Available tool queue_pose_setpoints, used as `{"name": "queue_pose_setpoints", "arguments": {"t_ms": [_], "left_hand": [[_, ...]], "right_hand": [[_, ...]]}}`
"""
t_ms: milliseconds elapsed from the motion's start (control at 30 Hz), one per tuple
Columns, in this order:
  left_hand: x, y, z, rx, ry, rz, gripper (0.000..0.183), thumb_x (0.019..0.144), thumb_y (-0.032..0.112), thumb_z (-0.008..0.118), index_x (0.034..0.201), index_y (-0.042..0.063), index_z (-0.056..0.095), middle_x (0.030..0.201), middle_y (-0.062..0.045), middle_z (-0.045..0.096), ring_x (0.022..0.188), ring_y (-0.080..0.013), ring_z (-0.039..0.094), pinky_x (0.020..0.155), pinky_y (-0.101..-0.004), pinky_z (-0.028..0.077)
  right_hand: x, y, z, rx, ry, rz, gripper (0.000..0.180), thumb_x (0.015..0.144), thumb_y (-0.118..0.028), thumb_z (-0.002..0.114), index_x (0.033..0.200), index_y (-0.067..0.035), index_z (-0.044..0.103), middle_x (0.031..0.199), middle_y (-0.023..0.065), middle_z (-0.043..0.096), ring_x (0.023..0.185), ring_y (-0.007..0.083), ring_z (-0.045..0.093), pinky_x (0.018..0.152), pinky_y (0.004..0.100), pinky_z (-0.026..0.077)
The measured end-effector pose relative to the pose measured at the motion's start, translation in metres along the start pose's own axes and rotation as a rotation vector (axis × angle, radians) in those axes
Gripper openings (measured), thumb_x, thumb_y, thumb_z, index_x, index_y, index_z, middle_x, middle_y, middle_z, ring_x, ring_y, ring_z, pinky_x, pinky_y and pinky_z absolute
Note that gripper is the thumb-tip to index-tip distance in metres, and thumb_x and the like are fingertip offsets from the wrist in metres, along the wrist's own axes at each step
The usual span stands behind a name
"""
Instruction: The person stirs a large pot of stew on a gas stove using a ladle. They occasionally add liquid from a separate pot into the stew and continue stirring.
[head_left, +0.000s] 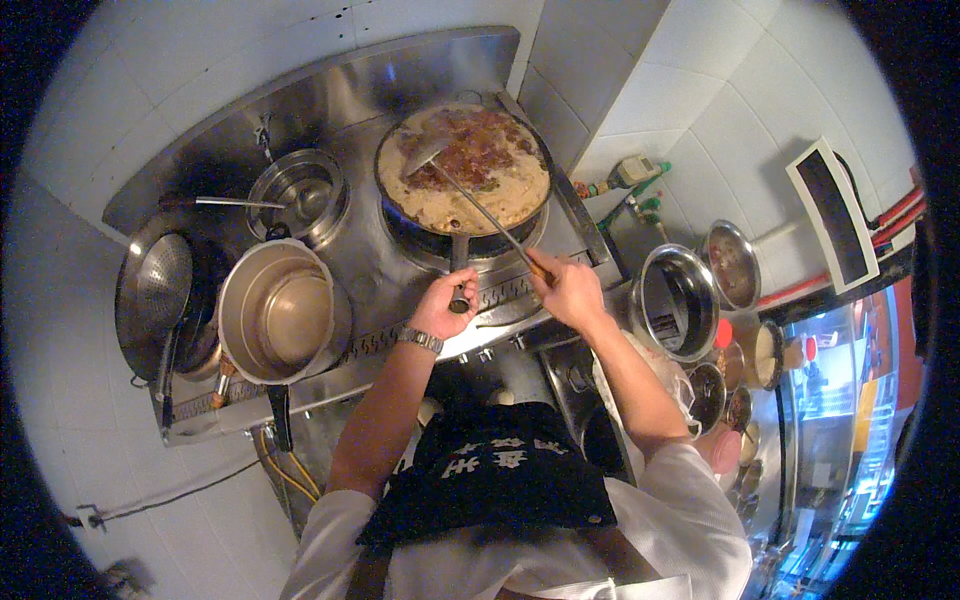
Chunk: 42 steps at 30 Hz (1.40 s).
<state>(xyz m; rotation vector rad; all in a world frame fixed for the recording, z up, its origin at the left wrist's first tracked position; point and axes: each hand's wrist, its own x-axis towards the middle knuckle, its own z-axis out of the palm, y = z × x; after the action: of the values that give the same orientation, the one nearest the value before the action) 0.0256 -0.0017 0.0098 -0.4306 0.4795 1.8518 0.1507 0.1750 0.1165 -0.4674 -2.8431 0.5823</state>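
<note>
A wok (387, 202) sits on the right burner, filled almost to its rim with a foamy tan stew (420, 196) that has a dark reddish-brown patch on top. My left hand (442, 306), with a metal watch at the wrist, is closed around the wok's handle (459, 255). In my right hand (571, 294) is the wooden grip of a long-handled ladle (487, 213). The ladle's bowl (425, 155) lies at the stew's surface, left of centre, tilted and partly in the dark patch.
Left of the wok stand a steel pot (335, 217) with a utensil across it, a deep saucepan (234, 315) and a perforated skimmer (166, 271). A steel splashback (330, 79) closes off the back. Steel bowls (651, 289) and several containers crowd the right side.
</note>
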Motion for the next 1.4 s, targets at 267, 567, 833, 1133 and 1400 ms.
{"name": "queue_pose_setpoints", "arguments": {"t_ms": [267,567,833,1133,1400], "left_hand": [[-0.002,-0.001,0.002,0.034,-0.033,0.010,0.014,0.090,0.014,0.059,0.095,0.003,0.054,0.073,0.001,0.051,0.060,-0.0081,0.048,0.055,-0.0197,0.044],[-0.004,-0.002,0.004,0.067,-0.018,0.024,0.014,0.090,0.015,0.059,0.095,0.004,0.054,0.073,0.002,0.050,0.060,-0.0076,0.047,0.056,-0.0198,0.042],[-0.002,-0.001,0.002,0.036,-0.015,0.003,0.014,0.090,0.016,0.059,0.096,0.004,0.055,0.072,0.001,0.051,0.058,-0.0077,0.048,0.054,-0.0198,0.044],[0.000,-0.001,0.001,-0.006,-0.005,-0.006,0.015,0.091,0.016,0.058,0.096,0.003,0.054,0.071,0.001,0.052,0.058,-0.0082,0.048,0.052,-0.0196,0.044],[0.001,-0.001,0.000,0.024,0.010,-0.002,0.015,0.092,0.017,0.058,0.097,0.003,0.054,0.071,0.001,0.051,0.058,-0.0075,0.047,0.053,-0.0199,0.044]], "right_hand": [[-0.023,0.020,-0.015,-0.030,-0.064,0.090,0.038,0.080,-0.021,0.065,0.118,-0.019,0.063,0.083,0.0142,0.065,0.072,0.0311,0.064,0.067,0.0397,0.051],[-0.032,0.045,-0.032,0.491,-0.033,0.222,0.042,0.083,-0.013,0.066,0.124,-0.008,0.060,0.071,0.0043,0.064,0.053,0.0132,0.055,0.053,0.0276,0.045],[-0.037,0.043,-0.047,1.249,-0.233,0.504,0.043,0.090,-0.019,0.061,0.129,-0.003,0.051,0.072,0.0033,0.059,0.048,0.0083,0.049,0.042,0.0187,0.035],[-0.035,0.042,-0.028,1.184,-0.240,0.538,0.044,0.090,-0.020,0.061,0.129,-0.004,0.050,0.069,0.0019,0.061,0.046,0.0075,0.051,0.038,0.0209,0.037],[-0.015,0.041,-0.029,1.053,-0.120,0.456,0.050,0.089,-0.017,0.061,0.132,0.002,0.046,0.070,0.0014,0.059,0.048,0.0075,0.049,0.041,0.0217,0.037]]}}
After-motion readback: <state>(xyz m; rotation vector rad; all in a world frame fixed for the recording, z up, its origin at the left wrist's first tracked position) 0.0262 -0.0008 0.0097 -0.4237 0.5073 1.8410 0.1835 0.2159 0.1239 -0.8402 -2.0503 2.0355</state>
